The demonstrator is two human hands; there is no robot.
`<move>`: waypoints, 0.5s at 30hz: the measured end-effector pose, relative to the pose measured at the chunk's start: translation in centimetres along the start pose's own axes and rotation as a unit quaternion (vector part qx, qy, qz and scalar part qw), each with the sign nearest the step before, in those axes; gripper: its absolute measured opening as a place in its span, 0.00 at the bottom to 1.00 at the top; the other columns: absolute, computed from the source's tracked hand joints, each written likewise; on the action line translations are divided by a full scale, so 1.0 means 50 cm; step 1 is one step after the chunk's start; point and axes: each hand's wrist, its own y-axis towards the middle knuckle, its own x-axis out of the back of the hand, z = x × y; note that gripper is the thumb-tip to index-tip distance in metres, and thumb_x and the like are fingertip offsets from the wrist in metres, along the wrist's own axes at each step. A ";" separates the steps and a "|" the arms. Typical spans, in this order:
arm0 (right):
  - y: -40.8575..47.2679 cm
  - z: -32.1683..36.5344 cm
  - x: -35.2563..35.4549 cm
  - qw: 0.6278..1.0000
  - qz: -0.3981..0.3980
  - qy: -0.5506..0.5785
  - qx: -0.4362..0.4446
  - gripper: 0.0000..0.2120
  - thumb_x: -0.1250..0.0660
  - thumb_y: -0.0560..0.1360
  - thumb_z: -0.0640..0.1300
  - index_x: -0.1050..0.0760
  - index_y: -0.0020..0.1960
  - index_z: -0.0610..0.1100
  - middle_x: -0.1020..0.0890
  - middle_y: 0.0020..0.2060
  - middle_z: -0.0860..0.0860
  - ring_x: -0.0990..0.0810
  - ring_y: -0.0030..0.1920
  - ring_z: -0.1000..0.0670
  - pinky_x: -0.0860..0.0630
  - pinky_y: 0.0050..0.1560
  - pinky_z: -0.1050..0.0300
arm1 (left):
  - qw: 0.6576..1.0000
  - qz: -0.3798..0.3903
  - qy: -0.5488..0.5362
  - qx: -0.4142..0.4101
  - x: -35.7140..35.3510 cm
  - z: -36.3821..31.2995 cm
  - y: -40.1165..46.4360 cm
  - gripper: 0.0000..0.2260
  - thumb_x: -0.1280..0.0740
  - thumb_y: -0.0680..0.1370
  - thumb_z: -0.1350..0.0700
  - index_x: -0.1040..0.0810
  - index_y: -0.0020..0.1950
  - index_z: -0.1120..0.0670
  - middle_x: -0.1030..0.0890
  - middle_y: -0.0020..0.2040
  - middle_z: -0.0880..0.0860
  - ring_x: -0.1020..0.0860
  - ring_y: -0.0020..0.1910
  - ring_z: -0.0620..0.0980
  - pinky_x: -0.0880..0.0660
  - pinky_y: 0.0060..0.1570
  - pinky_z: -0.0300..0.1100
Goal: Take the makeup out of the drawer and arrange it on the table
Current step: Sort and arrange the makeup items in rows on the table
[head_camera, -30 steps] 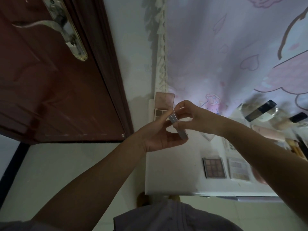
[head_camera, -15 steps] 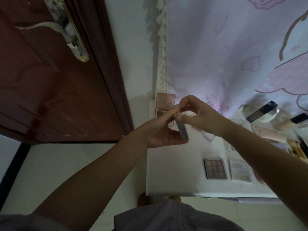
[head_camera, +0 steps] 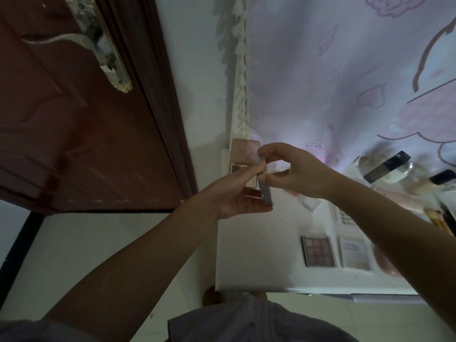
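A slim silver makeup case [head_camera: 266,193] stands on edge in the air over the white table's [head_camera: 256,262] far left corner. My left hand [head_camera: 237,193] holds it from the left, fingers along its side and thumb under its lower end. My right hand [head_camera: 291,169] pinches its upper end between thumb and fingers. Behind the hands an open pink palette [head_camera: 243,154] stands at the corner. A brown eyeshadow palette [head_camera: 318,250] and a pale palette [head_camera: 355,253] lie flat near the table's front edge.
Bottles with dark caps [head_camera: 387,166], a pink tube and brushes [head_camera: 441,218] crowd the table's right side. A printed pink curtain [head_camera: 345,82] hangs behind the table. A dark red door [head_camera: 74,132] with a metal handle stands at the left.
The silver case has turned from slanted to nearly upright. My right hand has shifted up to its top end; my left hand still supports it.
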 end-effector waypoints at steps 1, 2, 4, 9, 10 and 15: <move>-0.003 0.002 0.001 1.000 -0.002 -0.004 0.004 0.22 0.30 0.69 0.48 0.27 0.61 0.45 0.23 0.56 0.51 0.24 0.58 0.50 0.24 0.59 0.47 | 1.000 0.003 0.005 0.000 0.002 0.001 -0.003 0.23 0.31 0.74 0.44 0.25 0.62 0.58 0.24 0.53 0.64 0.18 0.42 0.57 0.21 0.44 0.48; -0.005 0.004 0.001 1.000 -0.006 -0.007 0.009 0.22 0.29 0.69 0.47 0.27 0.61 0.45 0.23 0.56 0.51 0.24 0.57 0.50 0.24 0.59 0.47 | 1.000 0.006 0.008 0.001 0.003 0.001 -0.005 0.23 0.31 0.74 0.44 0.25 0.63 0.58 0.23 0.54 0.65 0.18 0.42 0.57 0.21 0.45 0.48; -0.009 0.006 0.000 1.000 -0.018 -0.012 0.019 0.20 0.28 0.69 0.46 0.26 0.60 0.45 0.23 0.56 0.52 0.24 0.57 0.51 0.24 0.59 0.48 | 1.000 0.012 0.015 0.001 0.006 -0.001 -0.010 0.24 0.32 0.75 0.44 0.26 0.64 0.58 0.23 0.54 0.65 0.18 0.43 0.57 0.21 0.46 0.49; -0.019 0.003 -0.003 0.999 -0.033 -0.003 0.042 0.20 0.28 0.69 0.46 0.29 0.58 0.53 0.24 0.57 0.53 0.25 0.58 0.53 0.24 0.59 0.56 | 0.999 0.020 0.046 -0.015 0.004 -0.005 -0.019 0.23 0.34 0.75 0.44 0.27 0.65 0.57 0.22 0.53 0.63 0.18 0.44 0.56 0.20 0.47 0.49; -0.021 0.001 -0.003 0.998 -0.034 -0.009 0.051 0.20 0.27 0.69 0.45 0.29 0.58 0.53 0.24 0.57 0.52 0.25 0.58 0.53 0.25 0.58 0.60 | 0.998 0.023 0.051 -0.020 0.004 -0.005 -0.021 0.23 0.34 0.75 0.44 0.27 0.65 0.56 0.22 0.52 0.62 0.18 0.44 0.55 0.20 0.47 0.49; -0.030 -0.006 -0.009 0.997 -0.012 0.018 0.079 0.27 0.26 0.68 0.44 0.33 0.63 0.53 0.28 0.58 0.54 0.28 0.61 0.55 0.24 0.57 0.63 | 0.995 0.045 0.054 -0.064 0.009 0.007 -0.026 0.15 0.37 0.79 0.49 0.26 0.64 0.51 0.20 0.48 0.56 0.19 0.44 0.53 0.21 0.51 0.50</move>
